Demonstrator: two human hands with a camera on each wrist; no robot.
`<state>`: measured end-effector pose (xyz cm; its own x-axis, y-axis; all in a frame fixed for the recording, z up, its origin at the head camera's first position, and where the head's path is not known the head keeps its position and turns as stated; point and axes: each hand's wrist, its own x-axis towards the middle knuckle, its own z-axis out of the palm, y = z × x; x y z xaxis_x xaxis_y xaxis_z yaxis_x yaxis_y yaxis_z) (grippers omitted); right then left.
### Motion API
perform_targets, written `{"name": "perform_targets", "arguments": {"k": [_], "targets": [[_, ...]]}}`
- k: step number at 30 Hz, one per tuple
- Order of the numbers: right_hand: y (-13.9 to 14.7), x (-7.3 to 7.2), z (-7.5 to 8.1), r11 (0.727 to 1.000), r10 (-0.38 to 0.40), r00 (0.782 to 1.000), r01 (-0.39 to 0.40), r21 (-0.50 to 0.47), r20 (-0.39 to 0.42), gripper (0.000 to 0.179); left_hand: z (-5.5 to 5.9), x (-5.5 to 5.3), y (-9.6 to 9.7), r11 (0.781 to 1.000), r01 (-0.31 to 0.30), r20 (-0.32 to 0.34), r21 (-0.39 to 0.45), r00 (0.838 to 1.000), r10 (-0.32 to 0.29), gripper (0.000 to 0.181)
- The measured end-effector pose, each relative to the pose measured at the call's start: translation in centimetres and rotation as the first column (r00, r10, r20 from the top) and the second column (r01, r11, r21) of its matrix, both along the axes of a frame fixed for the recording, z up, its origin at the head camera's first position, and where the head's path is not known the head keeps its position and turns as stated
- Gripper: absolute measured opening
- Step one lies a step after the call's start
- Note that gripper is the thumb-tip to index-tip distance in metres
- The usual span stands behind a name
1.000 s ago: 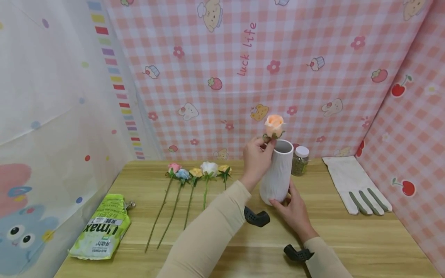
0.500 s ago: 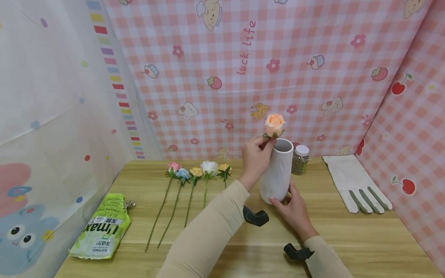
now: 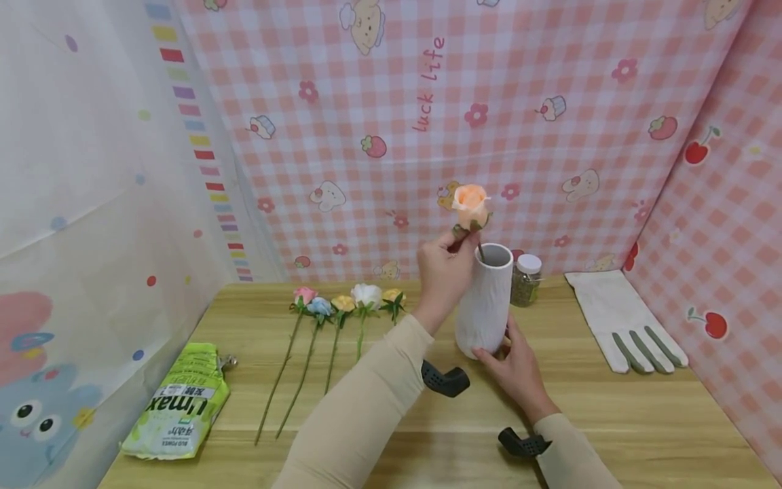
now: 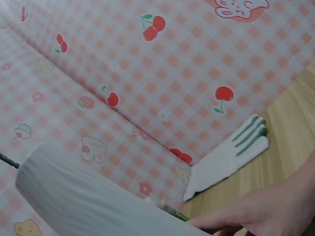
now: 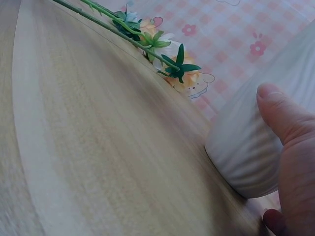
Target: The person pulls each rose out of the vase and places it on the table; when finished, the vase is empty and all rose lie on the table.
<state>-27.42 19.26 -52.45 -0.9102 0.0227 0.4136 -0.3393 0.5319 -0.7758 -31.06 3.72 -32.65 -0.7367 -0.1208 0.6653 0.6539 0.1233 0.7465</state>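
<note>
My left hand (image 3: 449,272) pinches a peach rose (image 3: 470,206) by the stem just below its bloom. The dark stem runs down over the rim into the mouth of a tall white ribbed vase (image 3: 485,309); its lower part is hidden inside. Low on the vase, my right hand (image 3: 519,373) grips the base, the thumb lying along the side in the right wrist view. The vase (image 5: 251,142) stands tilted against the table line in that view. In the left wrist view, a short bit of stem (image 4: 9,160) shows at the vase's mouth.
Several roses, among them a white rose (image 3: 366,296) and a pink rose (image 3: 304,296), lie in a row left of the vase. A white-lidded jar (image 3: 527,280) stands behind it. A white glove (image 3: 623,319) lies right, a green bag (image 3: 180,401) left, on the wooden table (image 3: 660,435).
My left hand and the peach rose have moved slightly up and left, baring some stem above the vase's rim. My right hand stays at the vase's base. The head view has shifted a little.
</note>
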Motion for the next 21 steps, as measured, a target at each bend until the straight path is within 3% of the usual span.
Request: {"name": "perform_targets", "arguments": {"k": [5,14,21], "targets": [[0.0,0.0,0.1,1.000,0.008,1.000,-0.008,-0.006,-0.004,0.091,1.1,0.1,-0.7,0.996,-0.006,0.018,0.085,1.000,0.004,0.017],[-0.1,0.0,0.0,1.000,0.012,1.000,-0.012,-0.012,-0.011,0.091,3.0,0.3,-2.9,0.984,-0.066,-0.065,0.165,0.995,0.077,0.018],[-0.1,0.2,0.0,1.000,0.002,1.000,-0.002,-0.002,-0.003,0.091,3.6,0.2,-5.4,0.963,-0.076,-0.025,0.260,0.996,0.085,0.021]]}}
